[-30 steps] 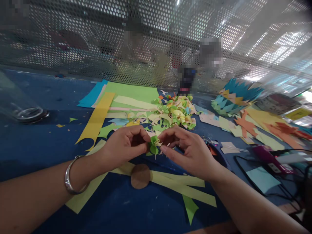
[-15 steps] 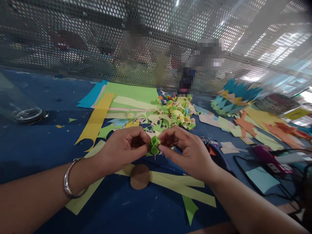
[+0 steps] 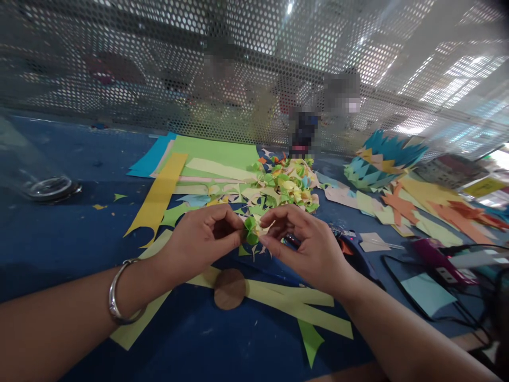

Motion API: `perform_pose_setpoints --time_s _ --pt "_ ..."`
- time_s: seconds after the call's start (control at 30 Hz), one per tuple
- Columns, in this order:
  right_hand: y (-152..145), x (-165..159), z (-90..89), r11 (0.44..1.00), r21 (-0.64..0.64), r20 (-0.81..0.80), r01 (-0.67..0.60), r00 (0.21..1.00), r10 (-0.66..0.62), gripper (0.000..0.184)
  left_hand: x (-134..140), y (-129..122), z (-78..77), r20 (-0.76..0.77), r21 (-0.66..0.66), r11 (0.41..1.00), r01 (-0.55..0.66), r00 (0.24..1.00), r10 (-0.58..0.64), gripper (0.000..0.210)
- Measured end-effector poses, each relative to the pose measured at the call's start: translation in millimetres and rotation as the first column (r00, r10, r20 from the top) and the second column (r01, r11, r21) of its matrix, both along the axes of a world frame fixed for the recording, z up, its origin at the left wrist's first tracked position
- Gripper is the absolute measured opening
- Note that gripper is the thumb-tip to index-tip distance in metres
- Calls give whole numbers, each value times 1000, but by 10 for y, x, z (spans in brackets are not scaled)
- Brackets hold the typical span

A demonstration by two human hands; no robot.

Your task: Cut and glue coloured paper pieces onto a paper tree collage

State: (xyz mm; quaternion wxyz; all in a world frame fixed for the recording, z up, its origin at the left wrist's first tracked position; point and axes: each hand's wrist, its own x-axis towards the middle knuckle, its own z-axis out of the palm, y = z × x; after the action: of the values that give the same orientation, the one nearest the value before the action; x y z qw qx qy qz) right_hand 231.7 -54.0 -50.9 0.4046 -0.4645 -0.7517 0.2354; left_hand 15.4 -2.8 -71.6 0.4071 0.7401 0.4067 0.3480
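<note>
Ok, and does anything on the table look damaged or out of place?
Nothing looks spilled. The yellow strip has curved bites out of its near end, but they look like deliberate cuts rather than damage. Messiest is the right side, where black cables straggle around the purple power strip.

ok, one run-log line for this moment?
left hand: pinching green paper piece | right hand: at its right edge, contact unclear | near side: brown disc overlapping pale strips | beyond: paper scrap pile
</note>
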Motion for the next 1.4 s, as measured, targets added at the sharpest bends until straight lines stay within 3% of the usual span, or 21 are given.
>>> perform_pose_setpoints --time_s 0.3,0.4,0.53,0.63,0.7,0.8,0.87,0.97,1.1,1.23,1.4 --pt "41 -25 -53 999 3 102 41 994 -41 3 -9 -36 3 69 3 1000 -14 998 13 8" --pt "7 -40 -45 994 87 138 61 988 -73 3 21 -86 38 211 -46 998 30 977 -19 11" --pt "53 29 18 972 173 52 156 984 -168 3 60 -118 102 422 -150 985 89 906 -18 23" --pt "267 245 43 912 198 -75 358 934 -350 5 51 -87 91 421 -166 982 87 907 -9 22" --pt "459 457 17 836 185 -179 516 855 -488 11 30 -43 46 363 -119 991 60 932 -13 16" --pt "666 743 -64 787 70 -274 613 770 -575 20 -2 39 -33 267 -14 1000 3 964 1 10" --pt "690 817 -106 770 70 -303 634 749 -589 22 -21 91 -57 231 66 997 -50 972 34 8" --pt "574 709 -115 802 144 -282 579 801 -528 19 -60 151 -21 165 185 972 -148 979 118 8" --pt "333 409 -66 919 199 -11 341 938 -346 13 -127 196 82 -11 305 932 -197 978 210 5" --pt "192 266 -22 977 159 244 142 953 -178 11 -139 221 67 -272 404 912 -73 942 196 12" --pt "188 311 6 976 163 241 148 953 -184 13 -18 249 -37 -457 447 889 99 880 132 27"
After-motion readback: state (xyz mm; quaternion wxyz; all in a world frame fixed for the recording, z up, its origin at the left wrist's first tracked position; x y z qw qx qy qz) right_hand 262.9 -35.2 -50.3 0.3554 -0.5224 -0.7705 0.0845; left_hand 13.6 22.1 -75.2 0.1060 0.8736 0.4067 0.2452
